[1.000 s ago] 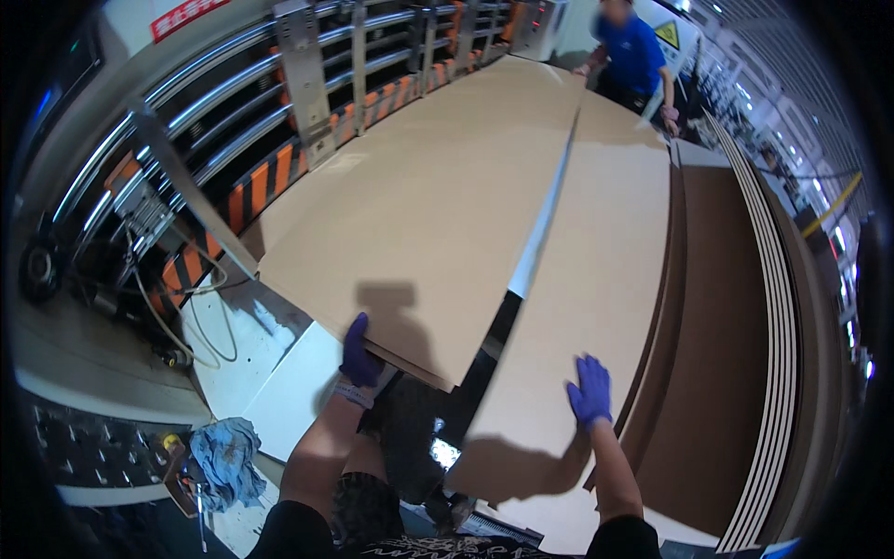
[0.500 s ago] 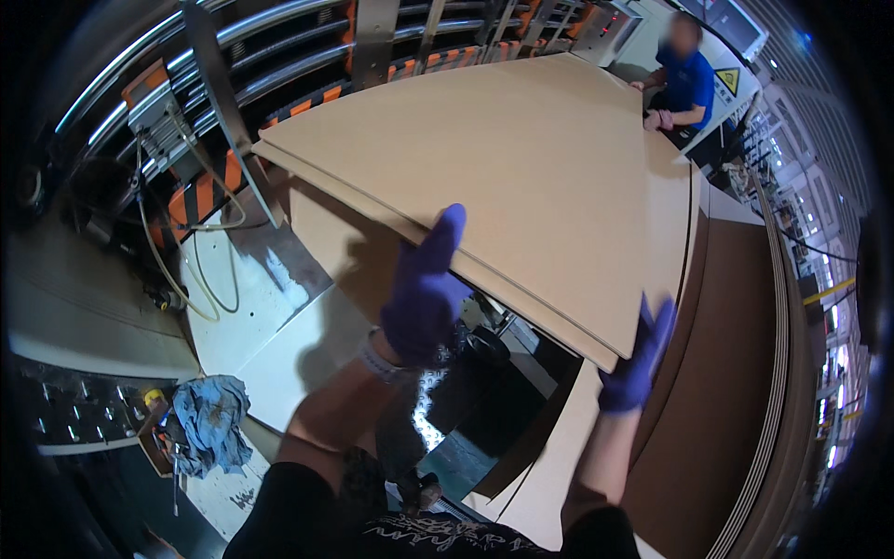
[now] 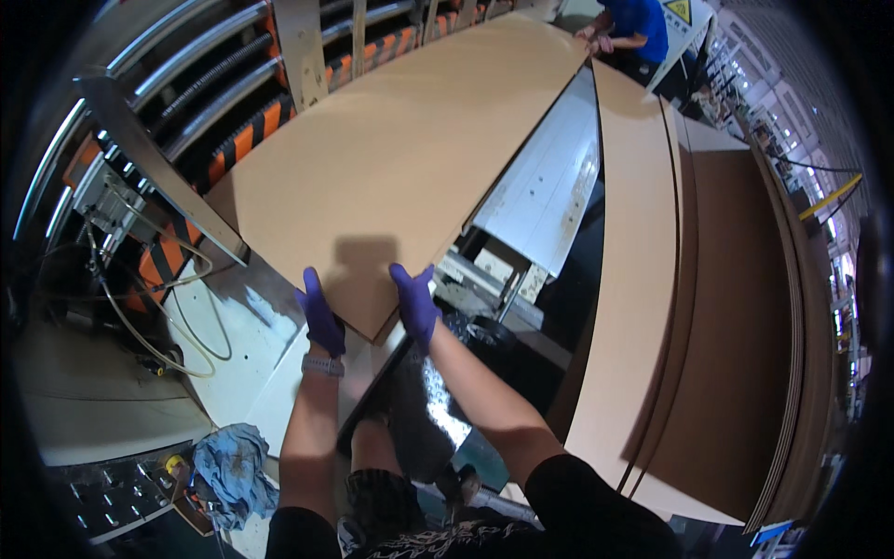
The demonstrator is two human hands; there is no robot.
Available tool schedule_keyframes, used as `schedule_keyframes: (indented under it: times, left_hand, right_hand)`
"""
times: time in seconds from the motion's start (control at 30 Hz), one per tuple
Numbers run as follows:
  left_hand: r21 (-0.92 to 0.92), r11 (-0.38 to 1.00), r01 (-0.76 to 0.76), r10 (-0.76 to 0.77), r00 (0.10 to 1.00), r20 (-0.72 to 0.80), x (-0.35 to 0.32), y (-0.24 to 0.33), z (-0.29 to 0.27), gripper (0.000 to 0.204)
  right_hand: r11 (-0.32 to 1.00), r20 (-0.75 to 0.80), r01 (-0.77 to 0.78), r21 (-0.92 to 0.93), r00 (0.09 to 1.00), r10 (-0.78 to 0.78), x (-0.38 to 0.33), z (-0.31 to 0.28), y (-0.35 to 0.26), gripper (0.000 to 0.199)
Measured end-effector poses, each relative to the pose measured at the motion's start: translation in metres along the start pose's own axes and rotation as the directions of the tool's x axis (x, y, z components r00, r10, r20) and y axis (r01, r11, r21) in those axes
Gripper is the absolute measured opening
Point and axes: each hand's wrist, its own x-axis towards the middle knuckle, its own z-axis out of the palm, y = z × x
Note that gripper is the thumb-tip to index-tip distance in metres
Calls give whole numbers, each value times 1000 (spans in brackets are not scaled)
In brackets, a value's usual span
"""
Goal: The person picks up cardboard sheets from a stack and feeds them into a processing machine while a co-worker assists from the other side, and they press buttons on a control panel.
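A large tan cardboard sheet (image 3: 400,130) stretches away from me over the machine's feed table, one corner pointing at me. Purple gloves cover both hands. My left hand (image 3: 323,319) grips the sheet's edge just left of that corner, while my right hand (image 3: 417,306) grips the edge to its right. Both thumbs lie along the top; the fingers underneath are partly hidden. At the far end, a person in a blue shirt (image 3: 633,28) has their hands at the sheet's far corner.
More cardboard sheets (image 3: 643,233) are stacked on the right. The machine's metal rollers (image 3: 200,70) and striped guards run along the far left. Below the sheet's right edge are a metal bed (image 3: 549,186) and a black wheel (image 3: 489,333). A blue rag (image 3: 233,470) lies lower left.
The cardboard sheet has shifted left, off the right-hand stack, exposing the metal bed between them. Both my hands have moved left and closer together around the near corner.
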Motion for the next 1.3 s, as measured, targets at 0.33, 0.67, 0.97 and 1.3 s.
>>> schedule_keyframes:
  times: [0.33, 0.67, 0.97, 1.3]
  left_hand:
    - [626, 779, -24, 101, 991, -88, -10, -38, -62, 53]
    - [759, 649, 45, -663, 523, 536, -336, -149, 0, 61]
    - [700, 607, 377, -782, 441, 440, -414, -164, 156, 51]
    - [855, 248, 456, -949, 293, 119, -408, -131, 178, 47]
  right_hand:
    - [981, -398, -84, -174, 917, 8, 10, 4, 120, 96]
    - [978, 46, 192, 76, 980, -195, -190, -186, -23, 51]
    - [909, -919, -262, -324, 314, -237, -671, -586, -47, 17]
    - [506, -977, -843, -180, 94, -191, -635, -815, -20, 37]
